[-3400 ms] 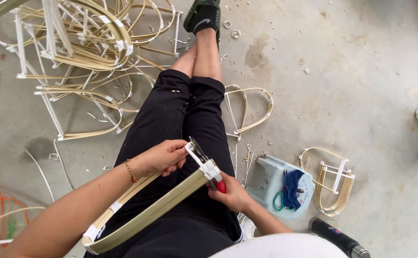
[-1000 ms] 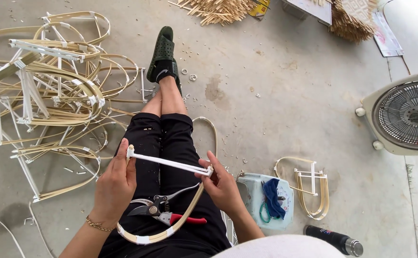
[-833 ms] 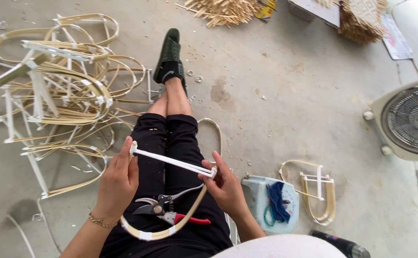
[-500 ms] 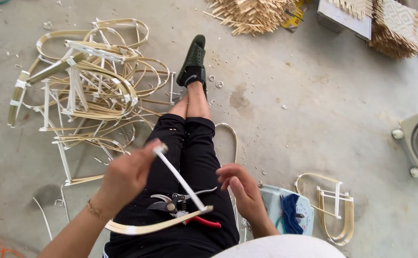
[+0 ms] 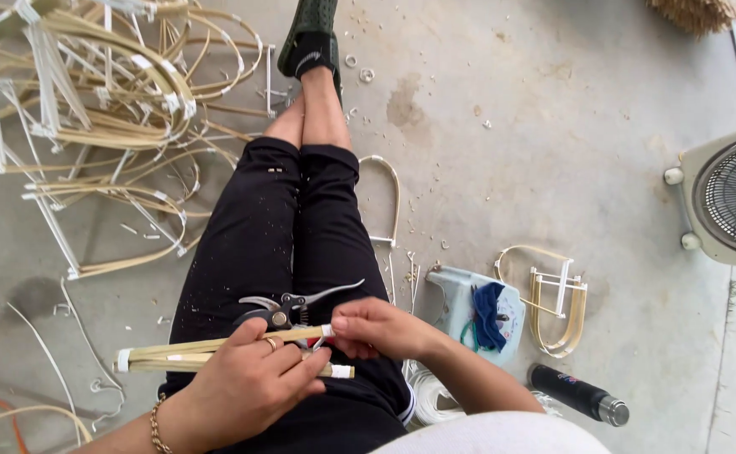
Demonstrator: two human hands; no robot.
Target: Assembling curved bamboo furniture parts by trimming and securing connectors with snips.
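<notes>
I sit on a concrete floor with my legs in black trousers stretched out. My left hand (image 5: pixel 246 388) grips a flattened bamboo strip frame (image 5: pixel 183 353) with white tape at its ends, held sideways over my lap. My right hand (image 5: pixel 376 326) pinches the frame's taped right end. Pruning shears (image 5: pixel 288 304) with metal handles lie on my thighs just beyond the frame, touching neither hand.
A big heap of finished bamboo frames (image 5: pixel 107 109) lies at the upper left. A pale blue stool (image 5: pixel 473 311) with blue cloth, one more frame (image 5: pixel 557 298), a black flask (image 5: pixel 578 393) and a fan (image 5: pixel 734 197) stand to my right. A loose hoop (image 5: pixel 389 197) lies beside my knee.
The frame was open and held spread between both hands; now it is folded flat and turned sideways across my lap. The view tilted closer to my hands.
</notes>
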